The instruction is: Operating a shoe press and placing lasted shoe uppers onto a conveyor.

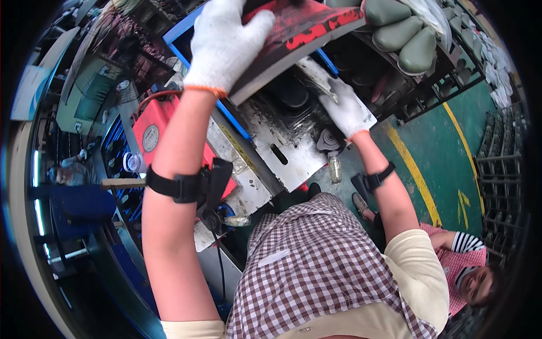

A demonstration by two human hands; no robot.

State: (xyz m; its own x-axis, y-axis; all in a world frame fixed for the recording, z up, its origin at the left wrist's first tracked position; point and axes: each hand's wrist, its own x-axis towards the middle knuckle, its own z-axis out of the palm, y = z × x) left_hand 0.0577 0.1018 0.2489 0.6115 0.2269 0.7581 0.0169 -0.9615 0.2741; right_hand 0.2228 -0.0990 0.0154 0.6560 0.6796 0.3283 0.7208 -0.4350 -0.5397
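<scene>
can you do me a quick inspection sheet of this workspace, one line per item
Surface: metal plate, scuffed and stained, with a dark slot.
Job's things: worn red-and-black panel, tilted above a dark mould.
Clutter: white round object left of the red box, which bears a gauge.
Hands: both gloved; left hand on the panel, right hand by the plate's right end, grip unclear.
Cables: black cable hanging beside the left forearm.
Surroundings: grey-green foot-shaped forms, green floor, another person lower right.
</scene>
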